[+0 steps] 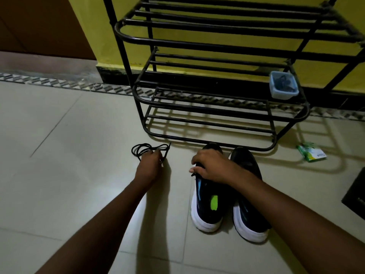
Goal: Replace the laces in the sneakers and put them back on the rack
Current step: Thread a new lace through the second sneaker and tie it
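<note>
Black lace [147,149], loose, lies in a small coil on the floor [69,155] tiles. The left hand [150,165] is down on the coil's near side, fingers curled and pinching the strands, which gathers the loops instead of letting them trail. Two sneakers stand side by side at 3 o'clock of the lace, toes pointing to 12, heels toward the person. The 9 o'clock sneaker [205,206] is dark, with a white sole and a green patch inside. The right hand [211,167] sits over its throat, fingers curled over the upper and thumb at the side. That looks like a steadying grip, holding the shoe in place for work on the eyelets. A short dark end shows just by the thumb; whether it is threaded I cannot tell. The 3 o'clock sneaker [248,194] touches or nearly touches its mate and nobody handles it; its lacing is too dark to read. The rack [217,113], black metal tube, stands at 12 o'clock just beyond the toes with bare rails on its lower tiers, so the return trip looks short. A blue tub [283,86] sits on a rack rail at 1 o'clock, with dark tangled contents, possibly laces, not certain. A green packet [311,154] lies on the floor at 3 o'clock of the toes, well apart. My reading is that the lacing stage is under way, with one lace in hand beside the shoe, and racking is not yet begun.
</note>
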`<action>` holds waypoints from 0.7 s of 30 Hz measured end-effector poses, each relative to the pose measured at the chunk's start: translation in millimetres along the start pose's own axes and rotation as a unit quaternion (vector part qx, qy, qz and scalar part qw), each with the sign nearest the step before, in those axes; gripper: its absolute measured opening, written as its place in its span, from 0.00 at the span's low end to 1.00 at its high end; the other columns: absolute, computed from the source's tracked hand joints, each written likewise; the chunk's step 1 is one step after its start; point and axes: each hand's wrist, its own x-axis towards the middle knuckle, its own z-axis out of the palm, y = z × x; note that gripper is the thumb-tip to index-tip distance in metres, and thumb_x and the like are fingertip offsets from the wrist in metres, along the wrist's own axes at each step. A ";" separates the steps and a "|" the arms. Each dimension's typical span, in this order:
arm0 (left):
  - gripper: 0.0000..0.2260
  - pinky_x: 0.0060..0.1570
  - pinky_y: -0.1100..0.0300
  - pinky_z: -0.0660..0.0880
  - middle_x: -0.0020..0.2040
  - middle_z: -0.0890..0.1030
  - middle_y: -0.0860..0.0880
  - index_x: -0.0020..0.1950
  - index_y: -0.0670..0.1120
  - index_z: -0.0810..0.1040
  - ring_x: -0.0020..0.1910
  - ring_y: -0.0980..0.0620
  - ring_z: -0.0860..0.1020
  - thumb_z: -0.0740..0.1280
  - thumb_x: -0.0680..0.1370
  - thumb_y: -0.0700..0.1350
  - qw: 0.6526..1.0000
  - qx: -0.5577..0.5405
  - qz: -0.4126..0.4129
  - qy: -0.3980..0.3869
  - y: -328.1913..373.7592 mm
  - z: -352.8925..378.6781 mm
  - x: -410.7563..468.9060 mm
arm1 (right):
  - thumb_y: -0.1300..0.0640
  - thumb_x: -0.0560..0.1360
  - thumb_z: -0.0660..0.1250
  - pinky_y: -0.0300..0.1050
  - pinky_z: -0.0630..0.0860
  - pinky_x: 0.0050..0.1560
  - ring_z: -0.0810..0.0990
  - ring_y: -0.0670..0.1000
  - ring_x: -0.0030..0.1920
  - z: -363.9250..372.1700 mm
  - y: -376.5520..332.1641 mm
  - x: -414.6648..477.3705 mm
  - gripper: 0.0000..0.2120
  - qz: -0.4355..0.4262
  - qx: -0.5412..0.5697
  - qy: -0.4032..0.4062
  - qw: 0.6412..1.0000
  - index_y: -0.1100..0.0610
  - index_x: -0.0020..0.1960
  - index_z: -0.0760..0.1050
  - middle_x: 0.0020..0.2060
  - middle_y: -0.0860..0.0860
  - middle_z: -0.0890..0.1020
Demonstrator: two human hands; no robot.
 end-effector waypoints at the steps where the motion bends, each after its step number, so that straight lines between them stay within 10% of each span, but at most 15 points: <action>1: 0.07 0.44 0.53 0.74 0.48 0.81 0.39 0.51 0.38 0.80 0.49 0.39 0.79 0.69 0.74 0.32 1.000 -0.028 -0.004 0.010 5.8 0.0 -2.4 | 0.44 0.79 0.65 0.52 0.70 0.64 0.75 0.53 0.63 2.0 -2.4 1.4 0.17 0.008 -0.001 0.000 1.000 0.52 0.62 0.79 0.58 0.50 0.79; 5: 0.08 0.41 0.71 0.73 0.46 0.85 0.50 0.51 0.44 0.84 0.48 0.53 0.82 0.71 0.76 0.33 0.960 -0.258 -0.046 0.095 51.4 -22.3 -28.7 | 0.45 0.79 0.65 0.53 0.61 0.69 0.68 0.52 0.70 10.9 -8.4 0.0 0.20 0.039 0.030 0.034 0.998 0.51 0.68 0.74 0.65 0.49 0.75; 11: 0.06 0.39 0.67 0.77 0.44 0.86 0.47 0.49 0.43 0.85 0.44 0.54 0.84 0.75 0.74 0.34 0.860 -0.489 -0.039 0.140 106.8 -73.4 -63.3 | 0.45 0.70 0.75 0.51 0.69 0.69 0.70 0.52 0.69 14.9 -22.9 3.4 0.28 0.023 0.284 0.092 0.954 0.43 0.69 0.73 0.65 0.50 0.74; 18: 0.06 0.49 0.51 0.82 0.44 0.81 0.43 0.52 0.39 0.80 0.44 0.43 0.83 0.68 0.79 0.31 0.766 -0.628 -0.049 0.129 92.2 -104.6 -64.3 | 0.62 0.79 0.69 0.49 0.81 0.53 0.85 0.53 0.48 3.5 -44.7 -3.1 0.05 -0.046 0.453 0.082 0.887 0.63 0.48 0.81 0.44 0.55 0.86; 21: 0.09 0.37 0.56 0.77 0.42 0.82 0.47 0.48 0.43 0.82 0.35 0.47 0.79 0.67 0.78 0.30 0.860 -0.474 -0.073 0.174 50.2 -93.0 -69.0 | 0.64 0.78 0.69 0.46 0.81 0.47 0.86 0.59 0.42 -6.0 -38.4 -12.4 0.04 -0.024 0.473 0.108 0.874 0.64 0.46 0.80 0.37 0.59 0.85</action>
